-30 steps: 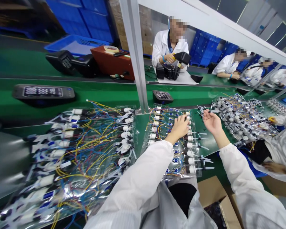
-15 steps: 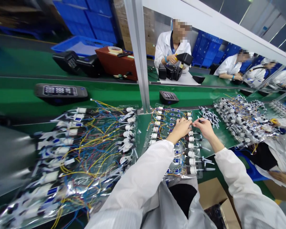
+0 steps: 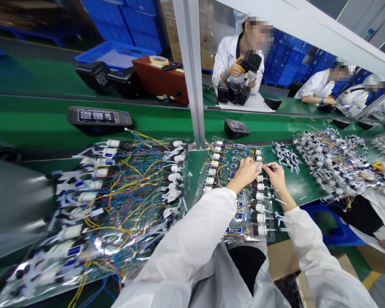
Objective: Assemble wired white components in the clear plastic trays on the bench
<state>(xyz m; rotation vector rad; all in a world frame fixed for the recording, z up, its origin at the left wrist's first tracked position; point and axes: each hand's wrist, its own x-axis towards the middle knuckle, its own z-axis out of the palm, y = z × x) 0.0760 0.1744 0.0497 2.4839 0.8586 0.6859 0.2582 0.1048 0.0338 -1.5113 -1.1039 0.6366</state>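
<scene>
My left hand (image 3: 245, 174) lies over the right-hand row of a clear plastic tray (image 3: 223, 218), its fingers closed around the end of a small white cylindrical part (image 3: 259, 167). Just right of it my right hand (image 3: 276, 176) is in a pinch, with a thin white tube (image 3: 276, 167) showing at its fingers. The two hands' fingertips almost meet at the part. Similar white cylinders with black ends, some trailing white tubes, line both sides of the tray. Small blue-faced pieces and coloured wires lie between the rows.
Left of me lies a larger wired tray (image 3: 115, 218). Loose white tubes (image 3: 287, 156) are heaped right of my tray, before a stacked pile of parts (image 3: 333, 162). Black display devices (image 3: 99, 119) sit on the green belt behind a metal post (image 3: 194, 85). A co-worker (image 3: 237, 60) sits opposite.
The view has shifted slightly. My right fingers have come in close to the white part, and a tube shows at them. My left hand stays at the same row.
</scene>
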